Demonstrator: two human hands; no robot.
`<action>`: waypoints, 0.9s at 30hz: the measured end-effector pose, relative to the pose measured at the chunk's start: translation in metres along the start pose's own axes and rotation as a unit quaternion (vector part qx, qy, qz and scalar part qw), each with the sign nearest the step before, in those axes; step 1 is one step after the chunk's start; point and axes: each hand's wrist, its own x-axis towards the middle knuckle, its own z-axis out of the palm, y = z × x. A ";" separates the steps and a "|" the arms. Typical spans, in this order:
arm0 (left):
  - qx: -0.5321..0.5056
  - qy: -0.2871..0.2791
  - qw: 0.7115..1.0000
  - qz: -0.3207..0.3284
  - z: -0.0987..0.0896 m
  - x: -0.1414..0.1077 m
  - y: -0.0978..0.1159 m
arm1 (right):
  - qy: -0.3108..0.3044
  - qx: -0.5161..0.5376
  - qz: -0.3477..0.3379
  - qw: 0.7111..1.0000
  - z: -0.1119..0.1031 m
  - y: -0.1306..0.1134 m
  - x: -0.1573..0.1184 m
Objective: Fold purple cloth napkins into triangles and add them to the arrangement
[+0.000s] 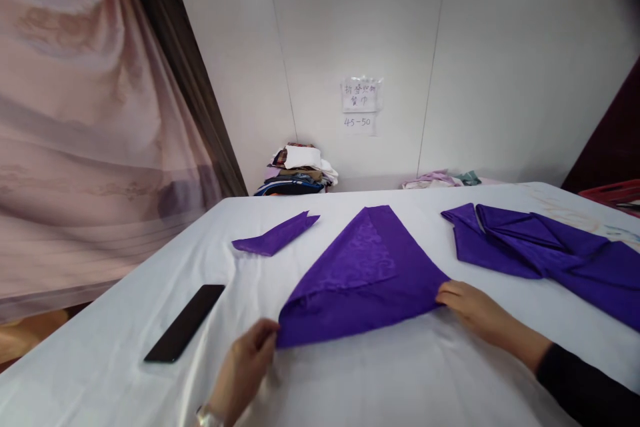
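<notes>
A purple cloth napkin [350, 280] lies in front of me, folded into a rough triangle with its narrow end pointing away. Its near edge is stretched between my two hands. My left hand [250, 353] pinches the near left corner, where the fold bulges up slightly. At the near right corner, my right hand [473, 310] has thumb and fingers closed on the fabric. A patterned layer shows on top of the plainer purple cloth. To the left rests a smaller folded purple napkin [275, 235], apart from both hands.
A black phone-like slab [185, 323] lies on the white-covered table [390, 380] at left. More purple cloth [540, 243] spreads at right. Stacked fabrics [297, 173] and a lower cloth pile [435, 179] sit behind the far edge. A pink curtain [90, 113] hangs at left.
</notes>
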 end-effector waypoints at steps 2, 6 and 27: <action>0.088 -0.146 0.985 -0.005 0.000 -0.025 0.005 | -0.026 -0.009 0.034 0.999 -0.008 0.008 -0.031; 0.187 -0.140 0.971 0.040 0.018 -0.036 0.039 | 0.002 0.006 0.095 0.995 0.003 0.008 -0.068; 0.006 0.033 0.990 0.140 0.094 0.102 0.091 | 0.088 0.077 0.162 0.980 0.017 0.002 -0.067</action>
